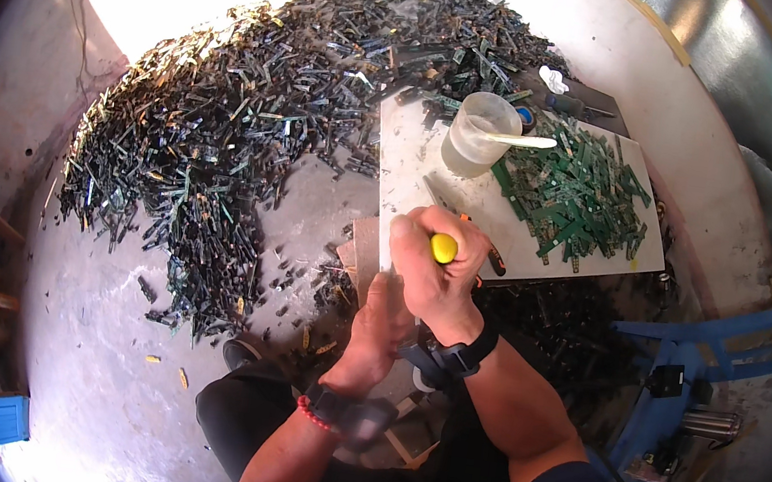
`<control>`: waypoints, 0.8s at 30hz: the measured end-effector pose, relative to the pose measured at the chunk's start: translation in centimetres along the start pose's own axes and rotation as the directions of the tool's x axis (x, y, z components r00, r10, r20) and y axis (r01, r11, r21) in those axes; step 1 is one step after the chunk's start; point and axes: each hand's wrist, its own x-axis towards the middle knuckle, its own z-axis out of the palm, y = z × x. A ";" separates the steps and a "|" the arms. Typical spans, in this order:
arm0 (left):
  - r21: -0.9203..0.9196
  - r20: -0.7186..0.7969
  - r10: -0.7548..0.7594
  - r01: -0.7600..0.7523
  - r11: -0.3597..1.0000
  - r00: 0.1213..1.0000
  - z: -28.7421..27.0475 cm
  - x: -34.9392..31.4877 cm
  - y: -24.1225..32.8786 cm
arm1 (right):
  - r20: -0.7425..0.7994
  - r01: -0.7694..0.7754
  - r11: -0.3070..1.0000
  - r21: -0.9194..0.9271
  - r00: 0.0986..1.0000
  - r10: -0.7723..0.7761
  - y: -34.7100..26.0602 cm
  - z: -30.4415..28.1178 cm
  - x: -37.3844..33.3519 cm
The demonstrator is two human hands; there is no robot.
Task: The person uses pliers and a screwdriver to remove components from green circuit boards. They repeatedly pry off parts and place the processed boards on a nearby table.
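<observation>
My right hand [441,268] is closed round a yellow-handled tool [443,249]; only the rounded end of its handle shows, and the rest is hidden in the fist. Just below and to the left, my left hand [380,323] is closed, thumb up, close against the right hand at the edge of a white board [417,152]. Whatever the left fingers hold is hidden. Beyond the hands, a pair of pliers [493,255] with black and orange handles lies on the board, partly covered by my right hand. A heap of green circuit-board strips [573,192] covers the board's right side.
A cloudy plastic tub [470,145] with a pale brush or spatula [521,141] across it stands on the board. A large pile of dark strips [257,107] spreads over the floor at the left and far side. At the right stands a blue stool [651,412].
</observation>
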 end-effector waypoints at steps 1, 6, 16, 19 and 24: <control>0.001 0.003 0.002 -0.002 1.000 1.000 -0.3 0.2 -0.2 | -0.010 0.001 1.000 0.011 1.000 0.000 0.0 0.2 0.2; -0.030 -0.070 0.013 -0.015 0.999 0.997 1.2 0.2 0.0 | -0.003 -0.210 0.970 0.121 0.977 0.212 1.7 0.0 0.9; 0.132 -0.067 -0.030 0.038 0.990 0.997 -2.1 1.5 -1.6 | -0.014 -0.310 0.941 0.134 0.949 0.315 2.6 0.9 3.1; 0.096 0.072 -0.069 0.061 0.993 0.995 -2.2 0.8 -1.0 | -0.009 -0.296 0.946 0.136 0.954 0.300 2.8 0.5 3.1; -0.020 0.049 0.048 -0.047 0.999 0.998 -0.3 0.4 -0.4 | 0.001 -0.057 0.998 -0.008 0.998 0.057 1.3 0.7 1.3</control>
